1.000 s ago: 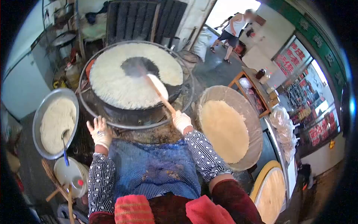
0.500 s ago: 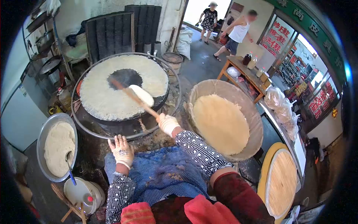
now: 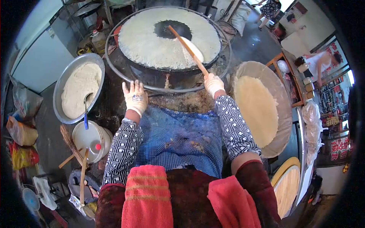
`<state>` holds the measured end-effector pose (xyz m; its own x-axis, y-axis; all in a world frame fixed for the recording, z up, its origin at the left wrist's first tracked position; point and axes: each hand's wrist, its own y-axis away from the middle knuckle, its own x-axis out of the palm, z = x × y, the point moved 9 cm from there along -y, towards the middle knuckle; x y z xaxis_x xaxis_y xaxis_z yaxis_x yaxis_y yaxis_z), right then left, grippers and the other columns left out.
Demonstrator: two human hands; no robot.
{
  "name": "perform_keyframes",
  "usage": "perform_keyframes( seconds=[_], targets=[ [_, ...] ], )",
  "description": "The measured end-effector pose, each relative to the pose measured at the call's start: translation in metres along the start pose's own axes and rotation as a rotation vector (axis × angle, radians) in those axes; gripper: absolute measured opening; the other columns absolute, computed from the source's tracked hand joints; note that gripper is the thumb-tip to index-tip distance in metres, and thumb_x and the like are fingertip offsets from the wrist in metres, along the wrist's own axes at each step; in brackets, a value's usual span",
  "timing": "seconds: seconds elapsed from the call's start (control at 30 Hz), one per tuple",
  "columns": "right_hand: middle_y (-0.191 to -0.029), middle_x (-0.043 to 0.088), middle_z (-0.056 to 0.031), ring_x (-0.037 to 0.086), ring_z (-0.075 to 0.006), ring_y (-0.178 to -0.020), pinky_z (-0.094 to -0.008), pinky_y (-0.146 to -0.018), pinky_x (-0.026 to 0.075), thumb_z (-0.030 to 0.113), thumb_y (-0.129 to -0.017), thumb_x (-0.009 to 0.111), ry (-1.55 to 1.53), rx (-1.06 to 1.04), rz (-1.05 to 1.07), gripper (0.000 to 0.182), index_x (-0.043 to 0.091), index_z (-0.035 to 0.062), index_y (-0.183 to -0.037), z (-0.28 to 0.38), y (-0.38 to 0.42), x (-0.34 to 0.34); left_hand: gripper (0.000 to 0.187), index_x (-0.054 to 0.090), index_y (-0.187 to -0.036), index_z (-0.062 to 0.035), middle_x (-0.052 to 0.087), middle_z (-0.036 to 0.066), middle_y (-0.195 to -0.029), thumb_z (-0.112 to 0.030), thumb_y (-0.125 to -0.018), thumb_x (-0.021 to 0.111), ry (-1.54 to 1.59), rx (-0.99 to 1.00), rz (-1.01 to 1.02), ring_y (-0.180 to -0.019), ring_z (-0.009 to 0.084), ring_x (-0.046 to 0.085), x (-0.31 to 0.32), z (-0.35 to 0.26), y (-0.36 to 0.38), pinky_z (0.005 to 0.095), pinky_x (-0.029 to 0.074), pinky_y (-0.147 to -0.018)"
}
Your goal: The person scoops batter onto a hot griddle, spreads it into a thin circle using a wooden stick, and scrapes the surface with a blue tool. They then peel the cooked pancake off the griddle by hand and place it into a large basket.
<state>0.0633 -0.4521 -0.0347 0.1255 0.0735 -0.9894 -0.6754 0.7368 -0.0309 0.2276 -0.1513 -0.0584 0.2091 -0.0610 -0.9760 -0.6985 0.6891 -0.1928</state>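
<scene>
Gloved, my right hand (image 3: 214,84) is closed round the lower end of a wooden-handled spreader (image 3: 189,50). Its pale oval head (image 3: 192,49) rests on the right part of the batter sheet (image 3: 140,32). That sheet covers a large round griddle (image 3: 131,60), apart from a dark bare patch at the middle. My left hand (image 3: 136,97), also gloved, has its fingers spread at the near edge of the metal ring (image 3: 114,68) around the griddle and holds nothing.
On the left are a metal basin of batter (image 3: 78,89) with a ladle and a white bucket (image 3: 93,138). At the right, a cloth-lined basket holds a round flatbread stack (image 3: 254,110). Two people stand beyond, near a wooden table (image 3: 275,60).
The view has tilted down and turned, so the griddle sits higher in the frame. The spreader's head stays on the right side of the batter, with its handle at a steeper angle.
</scene>
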Motion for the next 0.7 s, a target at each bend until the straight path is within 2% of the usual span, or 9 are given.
perform_keyframes(
  seconds=[0.1,0.23,0.3,0.37,0.47,0.5,0.53,0.63,0.7],
  targets=[
    [-0.087,0.065,-0.0239,0.063,-0.0409,-0.086,-0.0498,-0.079,0.049,0.038,-0.094,0.045,-0.053,-0.069,0.01,0.037,0.055,0.004,-0.104,0.023,0.008,-0.016,0.048,0.052,-0.131,-0.0074,0.046,0.009,-0.142,-0.033,-0.091,0.045,-0.077,-0.056,0.083,-0.136,0.0255,0.035,0.0,0.018,-0.008,0.0588,0.003,-0.113],
    [-0.08,0.065,-0.0234,0.063,-0.0425,-0.08,-0.053,-0.075,0.048,0.036,-0.095,0.045,-0.072,-0.24,0.028,0.034,0.053,0.0027,-0.093,0.038,0.082,-0.035,0.051,0.046,-0.136,-0.0098,0.04,0.007,-0.146,-0.031,-0.089,0.049,-0.09,-0.111,0.135,-0.137,0.024,0.033,0.002,0.048,-0.018,0.0577,0.005,-0.113],
    [-0.077,0.064,-0.024,0.061,-0.0442,-0.075,-0.0546,-0.07,0.048,0.035,-0.095,0.046,-0.107,-0.295,0.033,0.033,0.053,0.0033,-0.091,0.027,0.118,-0.035,0.053,0.044,-0.138,-0.0106,0.039,0.006,-0.147,-0.03,-0.089,0.05,-0.069,-0.142,0.171,-0.139,0.023,0.03,-0.007,0.064,-0.019,0.0571,0.006,-0.113],
    [-0.076,0.061,-0.0272,0.058,-0.0471,-0.072,-0.0556,-0.066,0.047,0.034,-0.095,0.047,-0.135,-0.37,-0.018,0.031,0.053,0.0032,-0.094,0.002,0.154,-0.03,0.056,0.042,-0.136,-0.0104,0.041,0.009,-0.143,-0.033,-0.087,0.053,-0.089,-0.209,0.092,-0.137,0.0261,0.031,0.006,0.083,-0.018,0.0568,0.012,-0.112],
    [-0.068,0.061,-0.0227,0.06,-0.043,-0.065,-0.0545,-0.061,0.047,0.032,-0.093,0.051,-0.1,-0.29,0.073,0.029,0.053,0.0032,-0.091,-0.037,0.181,-0.004,0.052,0.048,-0.131,-0.0094,0.047,0.009,-0.136,-0.032,-0.085,0.056,0.066,-0.159,-0.048,-0.131,0.0263,0.037,-0.025,0.045,0.0,0.0549,0.016,-0.11],
    [-0.066,0.061,-0.0219,0.06,-0.0419,-0.063,-0.0538,-0.059,0.047,0.032,-0.092,0.052,-0.018,-0.298,0.019,0.03,0.054,0.0025,-0.094,-0.046,0.188,0.001,0.049,0.051,-0.127,-0.0096,0.05,0.009,-0.133,-0.032,-0.084,0.057,0.176,-0.081,-0.05,-0.128,0.0266,0.04,-0.039,0.019,0.007,0.0545,0.018,-0.109],
    [-0.064,0.061,-0.0211,0.061,-0.0408,-0.061,-0.0531,-0.057,0.048,0.032,-0.092,0.053,0.066,-0.302,-0.036,0.03,0.054,0.0019,-0.096,-0.05,0.191,0.005,0.048,0.051,-0.126,-0.0088,0.05,0.01,-0.132,-0.031,-0.084,0.057,0.179,-0.004,-0.164,-0.127,0.0274,0.041,-0.033,-0.007,0.016,0.0548,0.018,-0.109],
    [-0.063,0.061,-0.0203,0.06,-0.0394,-0.056,-0.0515,-0.052,0.047,0.031,-0.091,0.053,0.068,-0.334,-0.143,0.032,0.054,0.0004,-0.099,-0.04,0.16,0.005,0.057,0.048,-0.132,-0.0045,0.045,0.012,-0.14,-0.037,-0.086,0.051,0.275,0.098,0.001,-0.136,0.0301,0.033,-0.019,-0.075,0.024,0.0573,0.009,-0.112],
    [-0.061,0.062,-0.0174,0.061,-0.0356,-0.054,-0.049,-0.051,0.049,0.032,-0.091,0.053,0.187,-0.339,-0.245,0.031,0.055,0.0022,-0.099,-0.033,0.124,0.004,0.061,0.045,-0.135,-0.0015,0.043,0.014,-0.143,-0.037,-0.086,0.052,0.236,0.099,-0.029,-0.137,0.0298,0.032,-0.007,-0.092,0.024,0.0573,0.007,-0.113]
  ],
)
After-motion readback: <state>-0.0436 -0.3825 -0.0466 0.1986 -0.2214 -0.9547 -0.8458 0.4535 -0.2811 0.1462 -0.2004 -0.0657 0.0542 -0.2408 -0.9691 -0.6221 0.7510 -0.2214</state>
